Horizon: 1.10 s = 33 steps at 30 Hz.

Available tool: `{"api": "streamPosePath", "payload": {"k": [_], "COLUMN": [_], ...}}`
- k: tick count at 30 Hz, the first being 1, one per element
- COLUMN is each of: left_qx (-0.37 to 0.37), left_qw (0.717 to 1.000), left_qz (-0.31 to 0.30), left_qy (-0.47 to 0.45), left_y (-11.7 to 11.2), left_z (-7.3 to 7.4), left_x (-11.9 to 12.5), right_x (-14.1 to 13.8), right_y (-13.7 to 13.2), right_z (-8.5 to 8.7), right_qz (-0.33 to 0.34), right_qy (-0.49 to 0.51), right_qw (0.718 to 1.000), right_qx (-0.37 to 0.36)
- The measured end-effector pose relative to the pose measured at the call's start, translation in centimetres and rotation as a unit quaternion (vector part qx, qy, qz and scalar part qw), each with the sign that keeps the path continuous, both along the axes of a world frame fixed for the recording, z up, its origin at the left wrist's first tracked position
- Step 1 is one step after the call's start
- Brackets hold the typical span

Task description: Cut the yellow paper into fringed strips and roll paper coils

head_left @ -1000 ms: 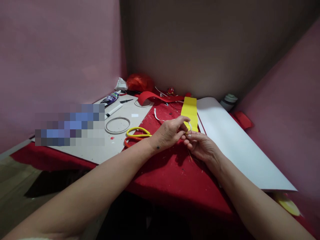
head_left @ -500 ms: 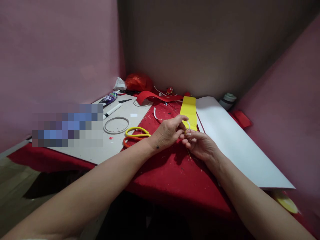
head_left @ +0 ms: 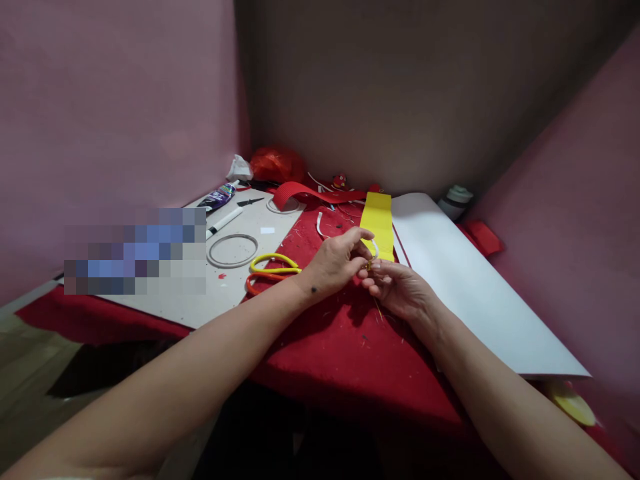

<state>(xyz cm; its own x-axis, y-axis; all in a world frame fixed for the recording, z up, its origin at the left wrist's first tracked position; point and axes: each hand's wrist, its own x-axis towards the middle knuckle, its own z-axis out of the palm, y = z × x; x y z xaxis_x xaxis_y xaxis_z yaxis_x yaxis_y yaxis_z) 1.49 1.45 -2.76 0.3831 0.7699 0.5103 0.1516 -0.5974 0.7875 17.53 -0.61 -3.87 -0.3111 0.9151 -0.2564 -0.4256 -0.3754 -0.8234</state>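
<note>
My left hand (head_left: pixel 334 265) and my right hand (head_left: pixel 399 289) meet over the red cloth (head_left: pixel 345 347), fingers pinched together at the near end of a yellow paper strip (head_left: pixel 379 217). A thin white curved strip (head_left: pixel 375 248) shows between the fingertips of both hands. What else the fingers hold is too small to make out. Yellow and orange scissors (head_left: pixel 273 269) lie just left of my left wrist.
A grey board (head_left: pixel 200 303) on the left carries a ring (head_left: pixel 233 250), a marker (head_left: pixel 225 221) and a glue tube (head_left: pixel 219 197). A large white sheet (head_left: pixel 475 287) lies to the right. Red ribbon (head_left: pixel 305 194), a red bag (head_left: pixel 278 164) and a bottle (head_left: pixel 454 202) sit near the walls.
Both hands have shifted slightly up and left at the strip's near end. A loose white scrap on the cloth beyond my left hand has moved a little to the right.
</note>
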Motion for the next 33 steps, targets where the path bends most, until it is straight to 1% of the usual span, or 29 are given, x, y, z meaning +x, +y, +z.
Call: {"api": "streamPosePath", "payload": {"k": [3,5,9,12,15,20,24,29,31,32,33], "left_qx": [-0.091,-0.138,-0.17,-0.176,-0.165,-0.141,-0.125,-0.087,-0.057,-0.04,-0.025], "left_qw": [0.994,0.986,0.98,0.978,0.979,0.983,0.986,0.991,0.995,0.996,0.993], "left_qz": [-0.036,-0.053,-0.037,-0.029,-0.027,-0.014,-0.001,0.015,0.05,0.074,0.104], "left_qy": [-0.056,-0.08,-0.1,-0.108,-0.12,-0.115,-0.114,-0.099,-0.06,-0.018,0.043], "left_y": [0.0,0.0,-0.1,-0.3,-0.4,-0.6,-0.8,-0.4,-0.1,0.1,0.2], "left_z": [0.4,0.7,1.1,1.2,1.2,1.1,1.1,0.5,0.6,0.8,1.2], "left_x": [0.0,0.1,0.2,0.3,0.4,0.4,0.6,0.9,0.3,-0.3,-1.1], "right_x": [-0.1,-0.1,-0.1,-0.2,-0.5,-0.8,-0.6,-0.6,-0.6,-0.6,-0.6], "right_y": [-0.1,-0.3,-0.6,-0.6,-0.5,-0.7,-0.7,-0.5,-0.5,-0.5,-0.6], "right_z": [0.1,0.2,0.4,0.4,0.4,0.3,0.1,0.1,0.3,0.4,0.5], "right_qz": [0.007,0.014,0.04,0.027,0.001,0.043,0.036,0.018,0.007,0.002,-0.002], "right_qy": [0.003,0.007,0.015,0.021,0.004,-0.017,-0.011,-0.012,-0.026,-0.035,-0.043], "right_qw": [1.0,1.0,0.998,0.997,0.998,0.997,0.997,0.998,0.998,0.998,0.997], "right_qx": [0.002,0.013,0.05,0.064,0.064,0.059,0.064,0.061,0.06,0.06,0.061]}}
